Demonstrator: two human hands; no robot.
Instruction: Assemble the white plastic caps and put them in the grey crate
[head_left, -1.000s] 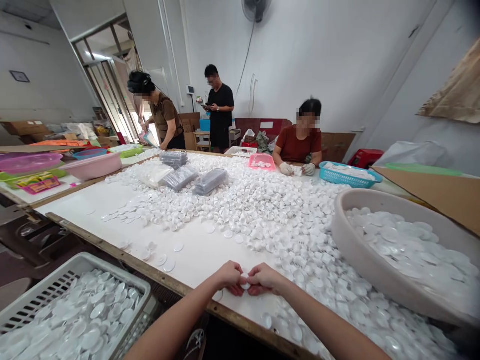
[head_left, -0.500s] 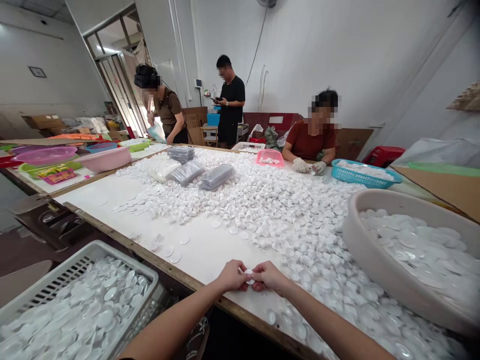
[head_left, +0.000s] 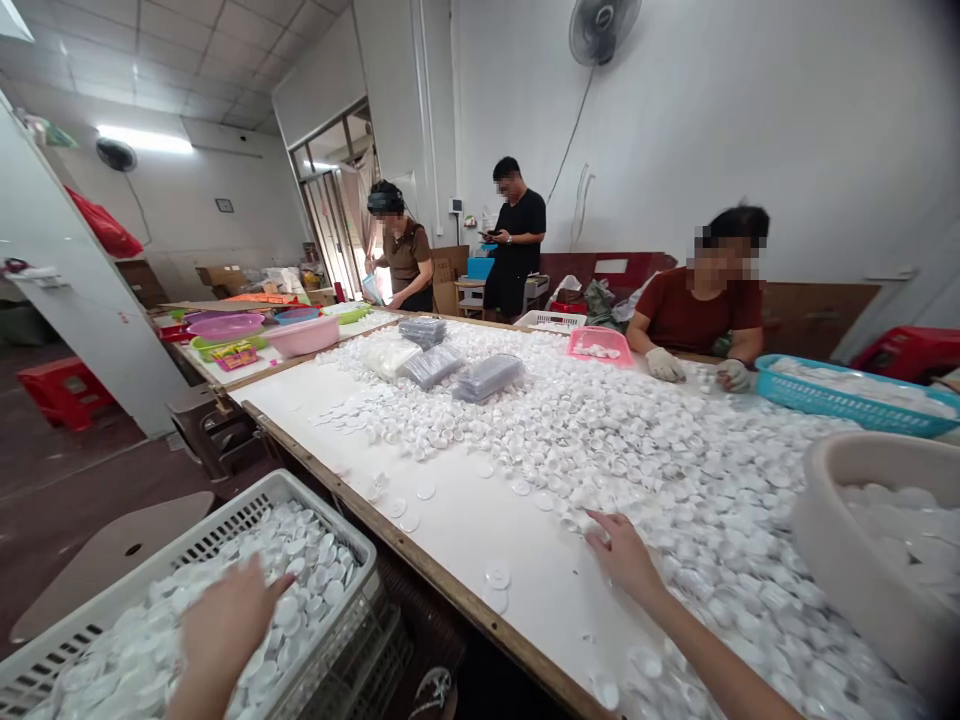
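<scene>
My left hand is over the white plastic basket of loose white round plastic caps. Motion blurs it, but its thumb stands out to the side and no cap shows in it. On the table, my right hand reaches to the near edge of a wide heap of small white cup-shaped plastic pieces. Its fingers are apart, with the index fingertip close to the pieces; whether it touches one I cannot tell. A few flat white discs lie on the bare tabletop between my hands.
Clear plastic packs rest on the heap. A large pale tub stands at right, near a blue basket. Across the table sits a person with gloved hands; two more people stand behind. The wooden table edge runs beside my basket.
My hands were together at a white piece above the table. Now the left is over the basket and the right is out at the heap. The view has turned left and up.
</scene>
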